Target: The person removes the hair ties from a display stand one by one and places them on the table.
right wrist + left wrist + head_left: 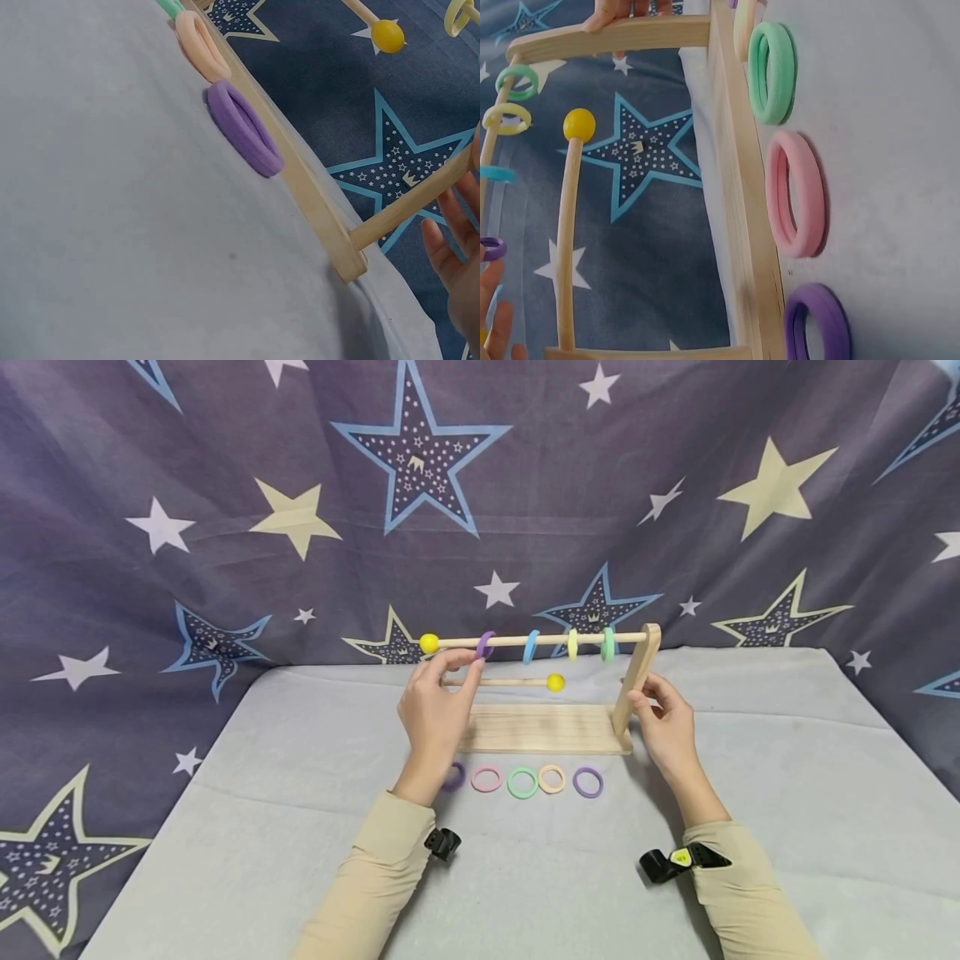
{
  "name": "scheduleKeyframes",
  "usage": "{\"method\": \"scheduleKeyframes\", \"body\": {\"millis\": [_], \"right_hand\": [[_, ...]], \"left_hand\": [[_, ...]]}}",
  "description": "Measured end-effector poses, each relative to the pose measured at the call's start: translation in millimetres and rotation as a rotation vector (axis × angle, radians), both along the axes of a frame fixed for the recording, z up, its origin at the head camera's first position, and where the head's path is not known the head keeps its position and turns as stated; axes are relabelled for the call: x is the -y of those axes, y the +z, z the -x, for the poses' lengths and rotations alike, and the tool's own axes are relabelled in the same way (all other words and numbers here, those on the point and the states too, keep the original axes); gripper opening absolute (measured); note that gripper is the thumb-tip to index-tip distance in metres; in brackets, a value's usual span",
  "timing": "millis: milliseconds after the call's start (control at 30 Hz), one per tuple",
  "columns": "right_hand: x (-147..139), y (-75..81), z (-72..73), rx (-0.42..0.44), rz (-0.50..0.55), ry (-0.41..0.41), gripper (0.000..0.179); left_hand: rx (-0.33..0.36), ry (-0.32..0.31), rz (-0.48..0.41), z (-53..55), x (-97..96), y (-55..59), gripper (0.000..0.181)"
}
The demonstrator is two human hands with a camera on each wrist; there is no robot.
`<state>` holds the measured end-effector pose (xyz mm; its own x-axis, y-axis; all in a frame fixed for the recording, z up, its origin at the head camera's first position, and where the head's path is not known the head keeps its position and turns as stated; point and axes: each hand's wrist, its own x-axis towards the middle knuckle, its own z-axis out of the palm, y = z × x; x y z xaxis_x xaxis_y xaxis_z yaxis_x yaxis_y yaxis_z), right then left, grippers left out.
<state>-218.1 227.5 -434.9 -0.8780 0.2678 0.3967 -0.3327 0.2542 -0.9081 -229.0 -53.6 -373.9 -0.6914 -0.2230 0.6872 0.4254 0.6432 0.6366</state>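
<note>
My left hand [438, 702] pinches a purple hair tie [486, 645] between thumb and fingertips, on the upper rod [510, 641] of a wooden stand near its yellow ball end [429, 644]. Farther right on that rod hang a blue hair tie [531, 647], a yellow one [572, 645] and a green one [608, 644]. My right hand [667, 718] grips the stand's right upright [636, 681], thumb in front and fingers behind. The lower rod [513, 682], tipped with a yellow ball [579, 124], carries no hair tie along its visible length.
In front of the stand's base [540, 731] lies a row of hair ties: purple [456, 777], partly behind my left wrist, pink [795, 195], green [772, 73], peach [201, 45] and purple [244, 129]. Grey cloth [540, 877] covers the table; a star-patterned curtain [525, 543] hangs behind.
</note>
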Motion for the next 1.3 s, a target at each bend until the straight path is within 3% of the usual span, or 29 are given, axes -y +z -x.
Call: {"method": "scheduleKeyframes", "body": {"millis": [267,367,1300], "right_hand": [[10.7,24.7,-17.6,0.001,-0.023,0.001,0.030],[12.1,27.1,-18.9,0.004,-0.025,-0.001,0.029],[9.6,23.5,-16.0,-0.017,0.014,0.029,0.029]], "left_hand": [[-0.020,0.023,-0.022,-0.7,7.5,1.4,0.013],[-0.018,0.028,-0.027,-0.9,10.6,1.6,0.012],[-0.003,0.074,-0.076,-4.1,28.9,1.9,0.015]]}}
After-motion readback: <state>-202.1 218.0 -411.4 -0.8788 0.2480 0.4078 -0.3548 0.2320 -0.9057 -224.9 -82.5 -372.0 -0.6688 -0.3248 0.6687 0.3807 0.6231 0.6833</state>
